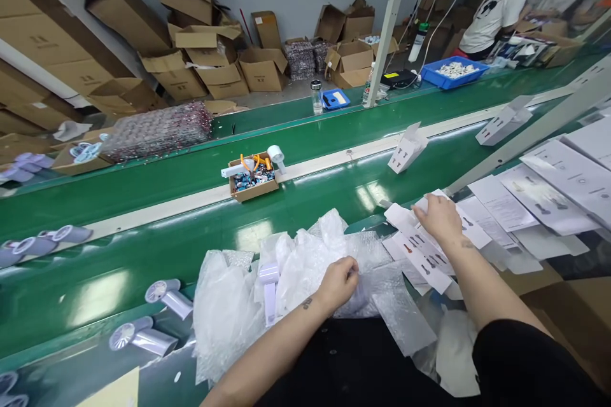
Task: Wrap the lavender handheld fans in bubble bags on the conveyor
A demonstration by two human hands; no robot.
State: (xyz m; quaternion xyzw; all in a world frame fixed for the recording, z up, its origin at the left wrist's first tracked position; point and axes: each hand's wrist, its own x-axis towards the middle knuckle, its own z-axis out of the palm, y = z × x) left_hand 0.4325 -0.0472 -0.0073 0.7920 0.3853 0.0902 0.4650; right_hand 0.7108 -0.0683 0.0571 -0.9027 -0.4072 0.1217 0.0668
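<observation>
My right hand (438, 215) is closed on the upper edge of a flat white printed box (422, 257), which shows small pictures of tools. More flat printed boxes lie under and beside it. My left hand (340, 283) has its fingers curled over the bubble wrap bags (305, 267) in front of me; what it holds, if anything, is hidden. A pale purple hair dryer (270, 292) lies among the bags, left of that hand. Something purplish shows faintly through plastic just right of the left hand.
Purple hair dryers (169, 297) lie at the left on the green conveyor belt (200, 229). A small carton of parts (255, 191) sits on the white rail ahead. Folded-up white boxes (405, 149) stand farther right, near a metal post. Across the line, a person (496, 16) works.
</observation>
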